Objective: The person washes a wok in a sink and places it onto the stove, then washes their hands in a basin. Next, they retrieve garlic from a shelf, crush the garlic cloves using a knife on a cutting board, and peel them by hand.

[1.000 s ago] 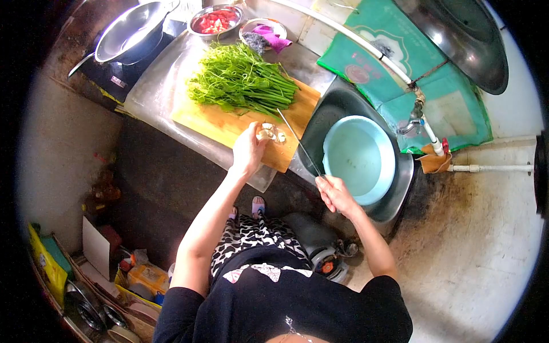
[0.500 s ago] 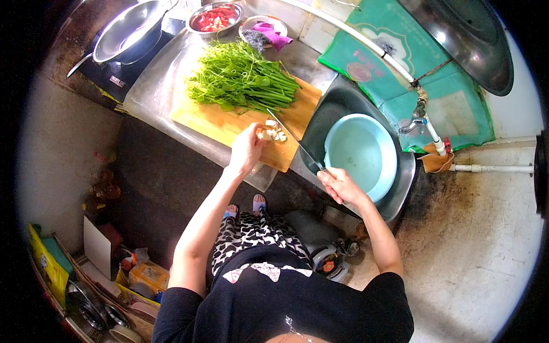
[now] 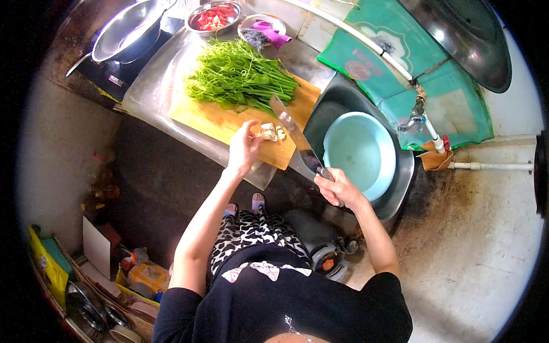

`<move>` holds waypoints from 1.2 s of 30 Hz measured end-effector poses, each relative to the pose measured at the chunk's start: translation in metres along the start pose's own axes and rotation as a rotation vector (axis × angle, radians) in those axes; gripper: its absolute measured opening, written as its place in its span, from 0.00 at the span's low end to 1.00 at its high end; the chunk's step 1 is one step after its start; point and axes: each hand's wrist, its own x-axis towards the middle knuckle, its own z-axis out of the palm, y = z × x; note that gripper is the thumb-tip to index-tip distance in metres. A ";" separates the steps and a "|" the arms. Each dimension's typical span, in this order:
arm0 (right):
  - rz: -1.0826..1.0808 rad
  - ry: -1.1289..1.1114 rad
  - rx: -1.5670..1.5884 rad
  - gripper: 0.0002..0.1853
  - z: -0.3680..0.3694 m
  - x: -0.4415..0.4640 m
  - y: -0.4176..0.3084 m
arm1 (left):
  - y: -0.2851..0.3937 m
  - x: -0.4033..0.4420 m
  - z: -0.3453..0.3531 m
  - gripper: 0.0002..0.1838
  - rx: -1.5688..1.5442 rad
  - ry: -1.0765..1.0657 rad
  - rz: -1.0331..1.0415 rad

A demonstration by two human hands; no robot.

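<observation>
My right hand (image 3: 338, 187) is wrapped round the handle of a kitchen knife (image 3: 297, 136). Its broad blade reaches up and left over the edge of the wooden cutting board (image 3: 200, 121), with the flat side showing. Pale chopped pieces, which look like garlic (image 3: 269, 131), lie in a small pile left of the blade. Beside that pile is my left hand (image 3: 244, 150), fingers bent and apart, their tips close to the nearest pieces. A large heap of leafy green stems (image 3: 240, 74) covers the far part of the board, cut ends toward the right.
A light blue basin (image 3: 360, 154) of water sits in the dark sink (image 3: 320, 108) on the right, below a tap (image 3: 413, 122). Behind the board are a metal bowl of red pieces (image 3: 213, 19) and a bowl with a purple cloth (image 3: 270, 33). A wok (image 3: 126, 31) stands far left.
The knife blade has turned so that its flat face shows, where before only a thin edge was visible. My left fingers have loosened and drawn slightly back from the pale pieces.
</observation>
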 end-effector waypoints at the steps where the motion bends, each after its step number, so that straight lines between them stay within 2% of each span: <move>1: -0.012 -0.025 0.013 0.18 0.001 0.000 -0.001 | 0.003 -0.001 -0.002 0.16 -0.164 0.014 -0.124; 3: -0.022 -0.022 0.055 0.17 0.002 0.001 0.001 | 0.009 -0.008 -0.009 0.12 -0.614 0.002 -0.441; 4: -0.031 -0.020 0.096 0.16 0.003 0.002 0.002 | 0.009 -0.011 -0.013 0.11 -0.832 -0.007 -0.527; 6: -0.043 0.014 0.104 0.15 0.003 -0.001 0.003 | 0.006 -0.019 -0.025 0.09 -1.076 -0.078 -0.573; 10: -0.078 0.114 0.172 0.13 0.000 -0.006 0.014 | 0.013 -0.036 -0.043 0.08 -1.254 -0.119 -0.610; 12: -0.076 0.117 0.203 0.12 -0.002 -0.010 0.019 | 0.010 -0.044 -0.048 0.12 -1.349 -0.210 -0.572; 13: -0.083 0.173 0.236 0.13 -0.001 -0.013 0.020 | 0.014 -0.047 -0.047 0.16 -1.367 -0.171 -0.581; 16: -0.072 0.276 0.245 0.13 0.002 -0.018 0.022 | 0.014 -0.054 -0.048 0.20 -1.516 -0.216 -0.542; 18: -0.078 0.393 0.205 0.12 -0.004 -0.019 0.034 | 0.022 -0.058 -0.049 0.22 -1.447 -0.164 -0.585; 23: -0.085 0.569 0.087 0.14 -0.016 -0.024 0.057 | 0.034 -0.061 -0.052 0.23 -1.530 -0.246 -0.497; 26: -0.071 0.608 0.149 0.15 -0.019 -0.031 0.072 | 0.049 -0.059 -0.059 0.23 -1.516 -0.259 -0.438; 28: -0.082 0.609 0.137 0.15 -0.020 -0.033 0.077 | 0.056 -0.058 -0.061 0.19 -1.356 -0.203 -0.454; 34: -0.122 0.667 -0.010 0.15 -0.013 -0.038 0.084 | 0.043 -0.066 -0.065 0.10 -1.298 -0.186 -0.498; 36: -0.089 0.678 -0.040 0.16 -0.012 -0.042 0.085 | 0.040 -0.075 -0.069 0.11 -1.277 -0.177 -0.527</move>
